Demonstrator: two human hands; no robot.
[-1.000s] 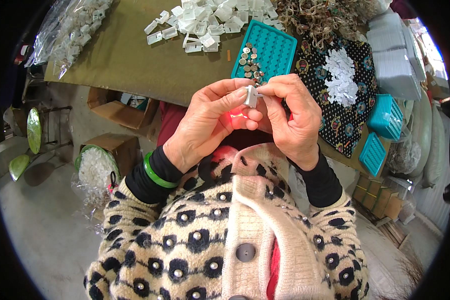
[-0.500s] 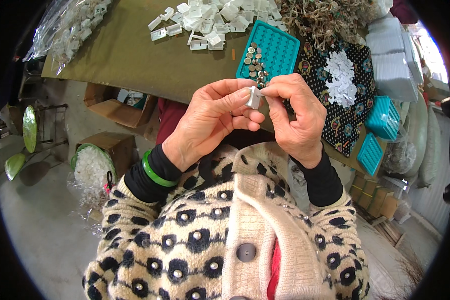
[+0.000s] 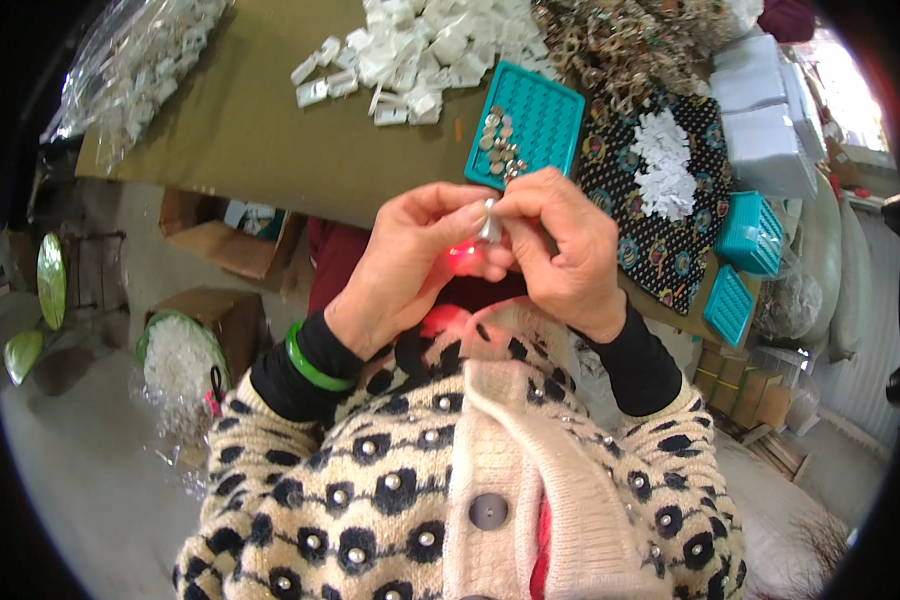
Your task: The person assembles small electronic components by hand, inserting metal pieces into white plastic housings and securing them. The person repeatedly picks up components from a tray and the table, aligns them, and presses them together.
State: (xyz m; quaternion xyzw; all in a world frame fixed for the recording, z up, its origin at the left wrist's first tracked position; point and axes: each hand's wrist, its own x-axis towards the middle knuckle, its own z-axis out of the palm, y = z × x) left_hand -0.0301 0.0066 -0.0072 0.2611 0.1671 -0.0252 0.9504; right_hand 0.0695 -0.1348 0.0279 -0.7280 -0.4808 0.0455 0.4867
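Between the fingertips of my left hand (image 3: 400, 250) sits a small white plastic case (image 3: 489, 222). The fingers are closed round it in front of my body. My right hand (image 3: 570, 250) pinches at the case's right side, and anything tiny between those fingertips is hidden. A red light (image 3: 462, 258) glows against my left fingers just below the case. Just beyond my hands lies a teal ridged tray (image 3: 548, 115) with several shiny round metal cells (image 3: 494, 140) along its left side.
A heap of white plastic cases (image 3: 450, 45) covers the far table, beside tangled wires (image 3: 630, 45). White flat bits (image 3: 663, 165) lie on a dark patterned cloth (image 3: 610, 165). Stacked teal trays (image 3: 750, 235) stand right, a bagged heap (image 3: 150, 70) far left, and a cardboard box (image 3: 225, 235) below the table edge.
A red light now shows at my left fingers. Both hands have shifted slightly left and down in view, and the right fingertips have closed onto the case.
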